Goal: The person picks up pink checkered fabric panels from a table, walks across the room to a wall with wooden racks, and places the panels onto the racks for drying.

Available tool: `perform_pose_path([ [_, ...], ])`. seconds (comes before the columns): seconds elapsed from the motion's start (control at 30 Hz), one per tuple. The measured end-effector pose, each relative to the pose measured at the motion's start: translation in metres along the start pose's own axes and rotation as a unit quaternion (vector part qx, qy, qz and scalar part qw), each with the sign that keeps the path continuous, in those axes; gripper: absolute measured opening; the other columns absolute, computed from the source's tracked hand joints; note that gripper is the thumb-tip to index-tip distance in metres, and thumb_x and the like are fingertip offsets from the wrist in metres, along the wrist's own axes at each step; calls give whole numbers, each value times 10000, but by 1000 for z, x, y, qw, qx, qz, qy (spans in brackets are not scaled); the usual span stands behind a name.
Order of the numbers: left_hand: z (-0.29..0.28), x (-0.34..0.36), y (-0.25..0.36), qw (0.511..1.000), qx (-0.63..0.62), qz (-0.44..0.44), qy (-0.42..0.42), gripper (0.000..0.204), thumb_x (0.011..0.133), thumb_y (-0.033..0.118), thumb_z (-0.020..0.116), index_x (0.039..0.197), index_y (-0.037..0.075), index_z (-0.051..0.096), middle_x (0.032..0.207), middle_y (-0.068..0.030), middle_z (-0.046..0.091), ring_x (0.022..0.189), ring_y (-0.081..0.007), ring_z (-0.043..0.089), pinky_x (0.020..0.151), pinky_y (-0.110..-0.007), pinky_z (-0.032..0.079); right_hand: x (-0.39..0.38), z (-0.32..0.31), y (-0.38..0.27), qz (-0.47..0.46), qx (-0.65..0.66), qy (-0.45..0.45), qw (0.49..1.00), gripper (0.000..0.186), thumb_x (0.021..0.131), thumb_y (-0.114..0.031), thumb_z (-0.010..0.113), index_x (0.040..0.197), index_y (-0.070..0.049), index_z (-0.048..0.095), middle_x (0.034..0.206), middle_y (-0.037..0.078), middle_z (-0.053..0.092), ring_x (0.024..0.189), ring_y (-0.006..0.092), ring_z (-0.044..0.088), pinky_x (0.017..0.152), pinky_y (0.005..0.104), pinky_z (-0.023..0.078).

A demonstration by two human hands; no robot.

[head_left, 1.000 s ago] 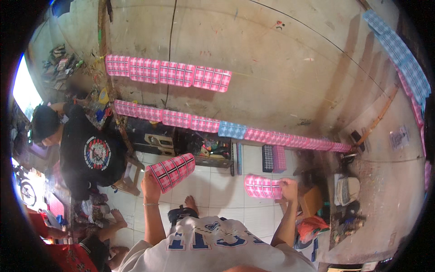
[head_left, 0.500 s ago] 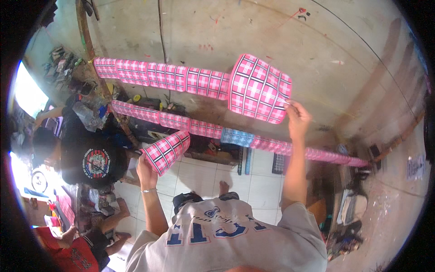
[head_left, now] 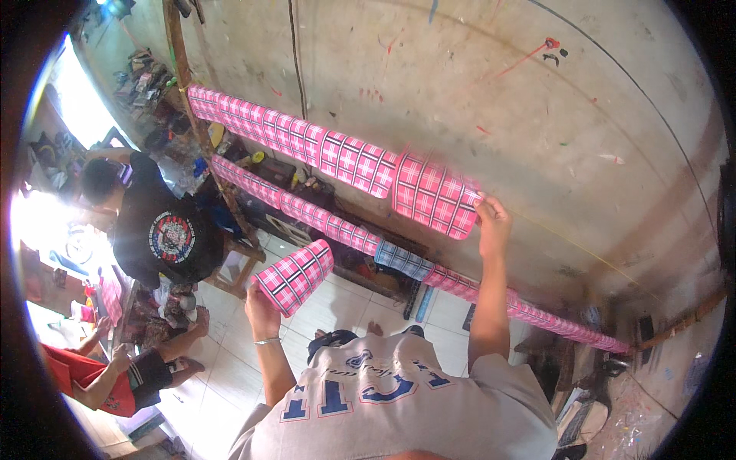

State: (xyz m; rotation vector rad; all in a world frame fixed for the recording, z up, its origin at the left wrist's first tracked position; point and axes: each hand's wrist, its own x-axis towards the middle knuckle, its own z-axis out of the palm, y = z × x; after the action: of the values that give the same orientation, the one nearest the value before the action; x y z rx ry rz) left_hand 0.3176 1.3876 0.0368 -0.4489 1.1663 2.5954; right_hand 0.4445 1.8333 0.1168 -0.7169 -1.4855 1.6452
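My left hand (head_left: 263, 313), with a bracelet at its wrist, grips the lower left edge of a curved pink plaid sheet (head_left: 296, 277). Whether that is one sheet or a few together I cannot tell. Out to the right, my right hand (head_left: 494, 220) pinches the right edge of another pink plaid sheet (head_left: 433, 195). This one lies along the upper row, beside the last of the pink plaid sheets (head_left: 353, 162) draped there end to end. Below runs a second row of pink plaid sheets (head_left: 330, 222), with a blue plaid sheet (head_left: 402, 261) among them.
A wooden post (head_left: 195, 126) stands at the rows' left end, a bare stained wall (head_left: 475, 100) behind. A person in a black shirt (head_left: 165, 230) is at the left; another in red (head_left: 100, 376) sits lower left. White floor tiles (head_left: 230, 360) lie below.
The sheet in my right hand has come down, from standing above the upper row to lying along it. My left hand still holds its sheet. The whole view has tilted.
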Motion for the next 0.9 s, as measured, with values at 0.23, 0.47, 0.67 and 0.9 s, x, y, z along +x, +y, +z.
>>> perform_pose_path([
  [0.23,31,-2,-14,999,-16,-1,-45,267,915,201,420,1012,-31,509,1026,-120,597,930,-205,590,824,-331,477,0,3,-5,-10,35,21,999,302,794,17,616,1092,39,572,881,74,629,790,103,578,692,224,470],
  [0.47,48,4,-23,997,3,-31,-71,278,905,194,421,1084,2,512,1074,-91,585,1000,-206,553,881,-345,429,6,-2,-3,11,-13,6,1000,318,798,-19,627,1111,-3,571,881,70,632,808,127,593,724,243,475],
  [0.67,66,-4,-20,994,22,-43,-98,282,908,197,432,1087,-7,509,1074,-91,584,997,-210,553,881,-352,427,-13,-19,5,-152,-79,67,983,311,833,-72,611,1124,7,536,945,131,641,893,178,612,793,290,482],
  [0.9,98,-18,-13,991,34,-65,-111,195,906,158,467,971,-6,550,944,-85,619,846,-169,611,720,-303,514,-62,7,37,93,6,-205,974,361,894,-192,539,1181,15,467,966,172,636,928,206,612,825,336,476],
])
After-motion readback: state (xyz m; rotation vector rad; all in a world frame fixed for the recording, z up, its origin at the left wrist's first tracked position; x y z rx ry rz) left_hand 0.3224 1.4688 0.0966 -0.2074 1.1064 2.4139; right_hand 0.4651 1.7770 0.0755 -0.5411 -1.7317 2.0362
